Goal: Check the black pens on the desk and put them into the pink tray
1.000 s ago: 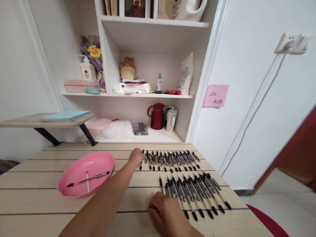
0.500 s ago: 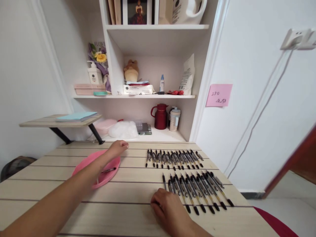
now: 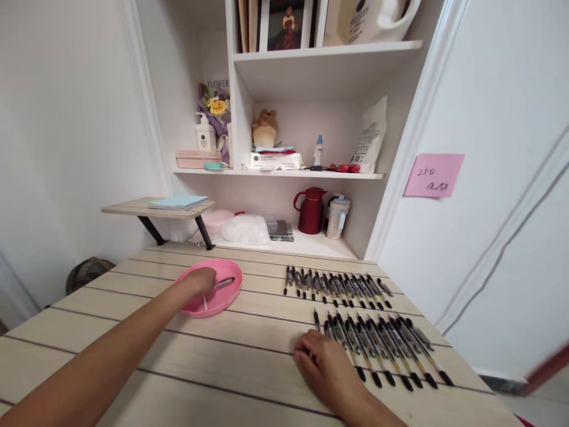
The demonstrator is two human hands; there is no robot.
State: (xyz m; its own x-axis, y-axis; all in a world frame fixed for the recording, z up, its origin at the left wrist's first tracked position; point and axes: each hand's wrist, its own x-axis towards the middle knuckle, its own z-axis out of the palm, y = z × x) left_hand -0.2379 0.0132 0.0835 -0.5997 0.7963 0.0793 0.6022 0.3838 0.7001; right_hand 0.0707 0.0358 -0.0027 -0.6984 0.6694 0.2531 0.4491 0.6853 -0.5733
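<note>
My left hand [image 3: 199, 281] reaches into a pink bowl [image 3: 232, 295] on the wooden table [image 3: 249, 338]. Its fingers curl down over a black pen [image 3: 224, 283], whose end sticks out to the right of them. A thin white stick [image 3: 204, 304] also lies in the bowl. My right hand [image 3: 323, 366] rests on the table with its fingers laid loosely flat, touching the left end of the near row of black pens [image 3: 382, 347]. A second row of pens [image 3: 338, 284] lies further back.
A white shelf unit stands behind the table with a red jug [image 3: 310, 210], a cup [image 3: 338, 216], a plastic bag [image 3: 246, 229] and small boxes. A small raised wooden stand [image 3: 155, 207] with a blue folder is at the back left. A pink note [image 3: 433, 174] hangs on the right wall.
My left hand left the far row of pens, swung left and came down into the pink bowl onto the pen. The view turned to the left. My right hand stayed by the near row.
</note>
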